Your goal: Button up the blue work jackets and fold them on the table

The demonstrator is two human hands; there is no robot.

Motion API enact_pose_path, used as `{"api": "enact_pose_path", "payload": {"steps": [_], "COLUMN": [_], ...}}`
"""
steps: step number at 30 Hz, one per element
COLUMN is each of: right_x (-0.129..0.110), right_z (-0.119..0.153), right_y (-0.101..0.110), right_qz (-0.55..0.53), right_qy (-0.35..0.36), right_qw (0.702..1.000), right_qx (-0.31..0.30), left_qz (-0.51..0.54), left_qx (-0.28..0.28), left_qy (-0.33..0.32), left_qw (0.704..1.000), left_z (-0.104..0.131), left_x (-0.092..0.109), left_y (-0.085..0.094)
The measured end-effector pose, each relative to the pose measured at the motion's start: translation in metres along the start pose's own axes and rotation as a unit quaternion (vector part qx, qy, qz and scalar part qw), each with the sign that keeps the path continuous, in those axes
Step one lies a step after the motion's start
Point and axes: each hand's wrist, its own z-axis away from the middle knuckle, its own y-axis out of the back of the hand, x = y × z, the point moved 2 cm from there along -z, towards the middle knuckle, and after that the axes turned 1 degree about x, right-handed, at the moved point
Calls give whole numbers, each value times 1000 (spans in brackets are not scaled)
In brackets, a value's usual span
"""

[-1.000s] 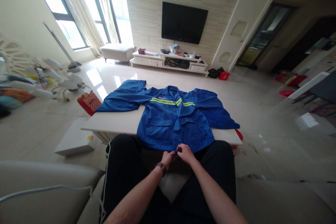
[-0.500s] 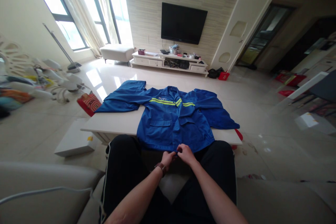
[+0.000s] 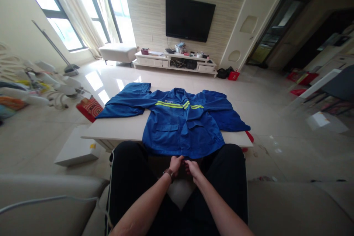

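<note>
A blue work jacket [image 3: 166,142] with yellow-green stripes across its chest lies spread, front up, over a low white table [image 3: 116,129]. Its sleeves reach out to both sides, and its bottom hem hangs at the table's near edge. My left hand [image 3: 175,166], with a brown-strapped watch at the wrist, is closed in a pinch on the hem at the middle front. Close beside it, my right hand [image 3: 193,169] has its fingers bent together at the same bit of hem. The small part between the fingertips is too hidden to make out.
My knees stand either side of the hands, against the table's near side. On the floor at left are a white box [image 3: 76,147] and a red patterned bag [image 3: 90,108]. A TV cabinet [image 3: 152,61] stands beyond; a cable [image 3: 49,199] crosses the sofa [image 3: 41,184].
My right hand has come down slightly and turned, dropping from above the hem to just below it. My left hand stays pinched at the hem. The view has shifted slightly.
</note>
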Motion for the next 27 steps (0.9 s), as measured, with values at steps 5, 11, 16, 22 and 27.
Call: {"api": "enact_pose_path", "payload": {"steps": [5, 11, 16, 22, 27], "right_x": [-12, -13, -15, -16, -15], "right_z": [-5, -6, -7, -7, -7], "right_y": [-4, -8, -10, -10, -9], "right_qz": [-102, -162, -177, -164, -145], "right_qy": [-1, 5, 31, 45, 53], "right_qw": [994, 986, 983, 985, 988], "right_qx": [32, 43, 30, 20, 28], "left_qz": [4, 10, 14, 13, 15], "left_qx": [-22, -39, -45, -40, -37], "left_qy": [0, 6, 14, 2, -1], "left_qw": [1000, 999, 999, 999, 999], "left_z": [4, 6, 10, 11, 11], "left_x": [7, 12, 15, 16, 16], "left_y": [-2, -4, -6, -6, -7]}}
